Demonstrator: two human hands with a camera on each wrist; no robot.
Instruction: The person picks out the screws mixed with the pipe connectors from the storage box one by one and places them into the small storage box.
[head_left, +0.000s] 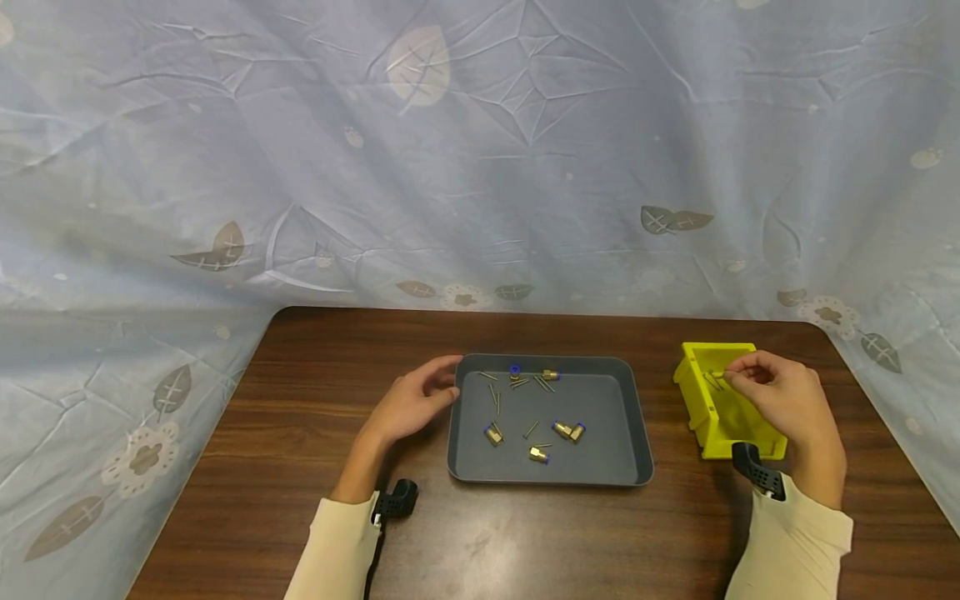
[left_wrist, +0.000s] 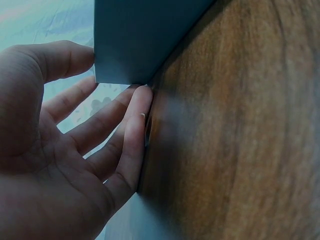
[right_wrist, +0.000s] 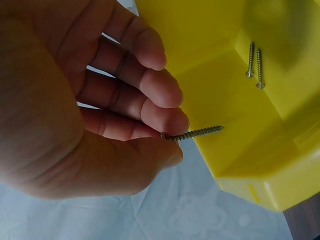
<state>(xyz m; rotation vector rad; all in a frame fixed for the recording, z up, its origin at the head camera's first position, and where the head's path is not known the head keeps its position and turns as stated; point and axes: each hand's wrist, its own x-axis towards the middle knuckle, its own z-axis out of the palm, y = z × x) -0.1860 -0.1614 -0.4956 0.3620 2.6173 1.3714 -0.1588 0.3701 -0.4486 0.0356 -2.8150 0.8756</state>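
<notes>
My right hand [head_left: 783, 396] is over the yellow bin [head_left: 705, 408] and pinches a screw [right_wrist: 195, 133] between thumb and fingertip, its pointed end sticking out. Two more screws [right_wrist: 259, 70] lie inside the bin in the right wrist view. My left hand [head_left: 408, 406] rests at the left edge of a grey tray [head_left: 551, 482], thumb and fingertips touching its wall near the far corner, fingers loosely extended. On the tray lie several loose screws [head_left: 531, 430] and several brass fittings with blue ends, among them one fitting [head_left: 538, 454] near the front.
The tray and bin stand on a dark wood-grain table [head_left: 300, 425], the bin to the right of the tray. A pale patterned cloth [head_left: 480, 167] hangs behind the table's far edge. A black camera mount [head_left: 757, 473] sits on the right wrist.
</notes>
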